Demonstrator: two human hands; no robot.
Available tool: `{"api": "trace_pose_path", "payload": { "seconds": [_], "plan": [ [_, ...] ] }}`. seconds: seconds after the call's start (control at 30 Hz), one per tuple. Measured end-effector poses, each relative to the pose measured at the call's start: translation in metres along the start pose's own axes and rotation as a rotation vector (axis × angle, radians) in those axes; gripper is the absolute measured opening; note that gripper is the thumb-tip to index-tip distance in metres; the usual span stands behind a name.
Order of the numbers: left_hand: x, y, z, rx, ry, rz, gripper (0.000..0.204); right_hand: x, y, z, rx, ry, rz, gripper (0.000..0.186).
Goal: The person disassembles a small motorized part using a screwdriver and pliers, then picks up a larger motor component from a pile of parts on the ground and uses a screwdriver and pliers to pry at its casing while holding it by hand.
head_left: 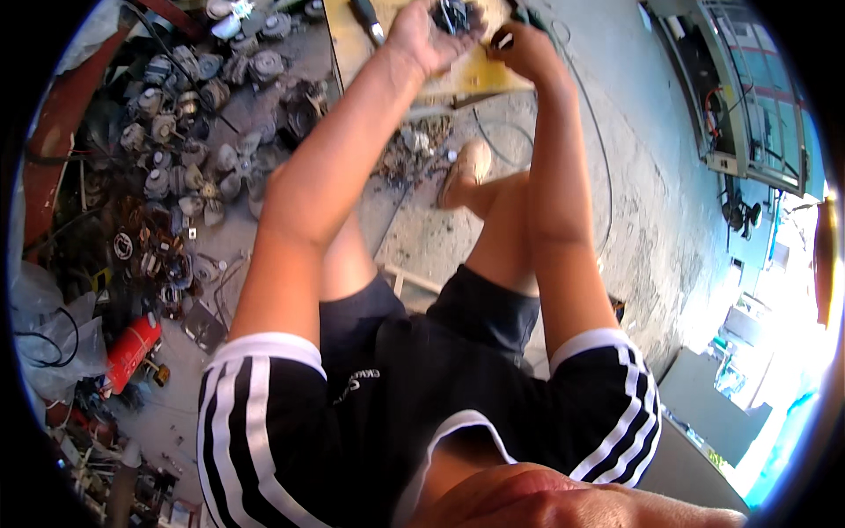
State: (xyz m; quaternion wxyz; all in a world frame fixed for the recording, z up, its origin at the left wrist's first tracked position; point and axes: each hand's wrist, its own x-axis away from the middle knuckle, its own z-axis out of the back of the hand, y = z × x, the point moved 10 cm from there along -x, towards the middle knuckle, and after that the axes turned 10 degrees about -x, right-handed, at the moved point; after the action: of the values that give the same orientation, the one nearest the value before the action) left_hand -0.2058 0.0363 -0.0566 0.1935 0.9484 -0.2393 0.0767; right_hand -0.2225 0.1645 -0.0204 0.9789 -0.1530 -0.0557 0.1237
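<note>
My left hand [431, 40] is held palm up at the top of the view, over a worn yellow work board [488, 77]. Small dark metal-looking parts [451, 16] rest in its palm and against its fingers; their exact kind is unclear. Just to the right, my right hand [531, 55] has its fingers curled in, thumb and forefinger close together around a dark spot. Whatever they hold is too small to name. On the board left of my left hand lies a tool with a black handle [364, 12] and a pale metal end.
Heaps of small electric motors [267, 65] and fan blades [204, 195] cover the floor at left. A red cylinder [134, 354] lies lower left. A thin cable [607, 167] runs along the floor at right, near a metal-framed cabinet [748, 97]. My shoe [468, 167] is below the board.
</note>
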Motion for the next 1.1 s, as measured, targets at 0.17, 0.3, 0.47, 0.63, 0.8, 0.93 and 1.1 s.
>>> {"api": "trace_pose_path", "payload": {
  "seconds": [0.17, 0.3, 0.47, 0.63, 0.8, 0.93, 1.1],
  "plan": [
    [0.011, 0.008, -0.011, 0.075, -0.052, 0.045, 0.032, 0.003, -0.013, 0.017, -0.181, 0.07, -0.113, 0.027],
    [0.003, 0.01, 0.011, 0.003, 0.058, 0.034, 0.032, 0.011, -0.026, 0.044, -0.421, 0.143, -0.183, 0.028],
    [-0.008, 0.004, 0.009, 0.069, -0.02, 0.04, 0.033, 0.016, -0.056, 0.054, -0.79, 0.124, -0.008, 0.03],
    [-0.007, 0.008, 0.002, 0.117, -0.061, 0.021, 0.031, 0.029, -0.061, 0.092, -0.843, 0.378, 0.038, 0.042],
    [-0.008, 0.022, 0.012, 0.181, -0.115, 0.036, 0.029, 0.015, 0.015, 0.081, -0.821, 0.565, -0.129, 0.031],
    [0.01, 0.028, -0.007, 0.18, -0.136, 0.041, 0.03, 0.023, 0.055, 0.086, -0.742, 0.749, -0.057, 0.025],
    [0.038, 0.065, -0.014, 0.138, -0.24, 0.024, 0.03, 0.036, 0.056, 0.089, -0.632, 0.821, -0.048, 0.025]
  ]
}}
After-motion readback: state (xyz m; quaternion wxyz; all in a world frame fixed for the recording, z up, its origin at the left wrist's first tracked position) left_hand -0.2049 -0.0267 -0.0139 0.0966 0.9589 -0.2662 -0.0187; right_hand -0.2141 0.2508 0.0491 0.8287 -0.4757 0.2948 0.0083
